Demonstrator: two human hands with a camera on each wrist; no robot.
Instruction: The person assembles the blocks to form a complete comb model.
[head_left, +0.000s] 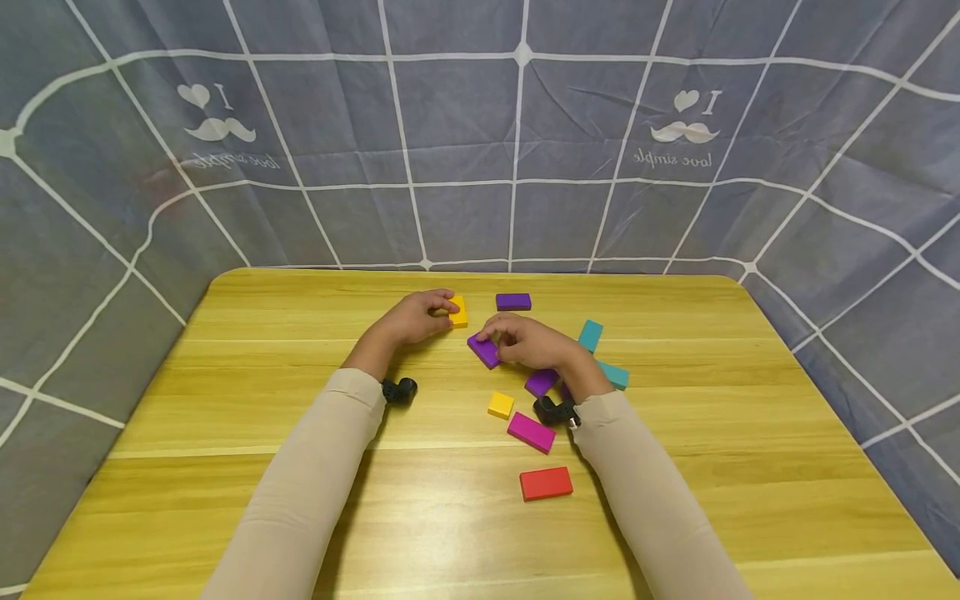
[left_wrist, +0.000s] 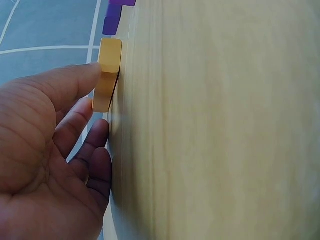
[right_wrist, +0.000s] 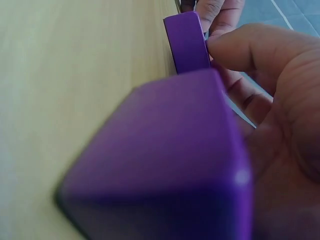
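Note:
Toward the far side of the table, my left hand (head_left: pixel 412 319) pinches a yellow block (head_left: pixel 462 317) between thumb and fingers. In the left wrist view the thumb presses one side of this block (left_wrist: pixel 108 70), while the lower fingers stay loosely bent. My right hand (head_left: pixel 531 343) grips a flat purple block (head_left: pixel 482 352), slightly nearer and to the right. The right wrist view shows the thumb against that block (right_wrist: pixel 187 42). Another purple block (right_wrist: pixel 155 140) fills the foreground there, blurred. It matches the purple block (head_left: pixel 542 382) lying below the right hand.
A purple block (head_left: pixel 513 302) lies near the far edge. Two teal blocks (head_left: pixel 590 335) are right of the right hand. Closer in lie a small yellow block (head_left: pixel 500 405), a magenta block (head_left: pixel 532 432) and a red block (head_left: pixel 546 483). A grey checked cloth (head_left: pixel 465 221) hangs around the table.

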